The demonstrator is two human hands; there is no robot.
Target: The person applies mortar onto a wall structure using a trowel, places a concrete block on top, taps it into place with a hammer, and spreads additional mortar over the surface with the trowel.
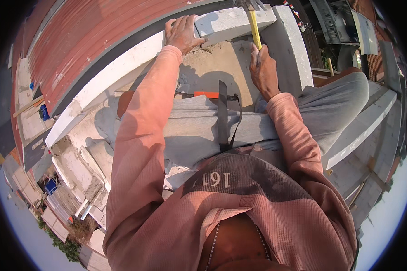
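Holding one hammer [254,28], one right hand [264,71], one left hand [181,34] on blockwork [224,25]

One head-worn fisheye faces down, close above the wearer's shirt [276,203].

hammer handle [254,29]: yellow | block [233,21]: white | shirt [276,212]: pink, dark-panelled | trousers [190,128]: grey | roof [90,45]: red

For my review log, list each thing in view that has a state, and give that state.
Left hand: open, resting on the white wall near a joint.
Right hand: closed around the hammer handle.
Hammer: held, head near the white block; contact unclear.
White block: lying in the wall's row, dark joint at its left end.
Black strap: lying across the grey trousers.
Red roof: patchy, faded.
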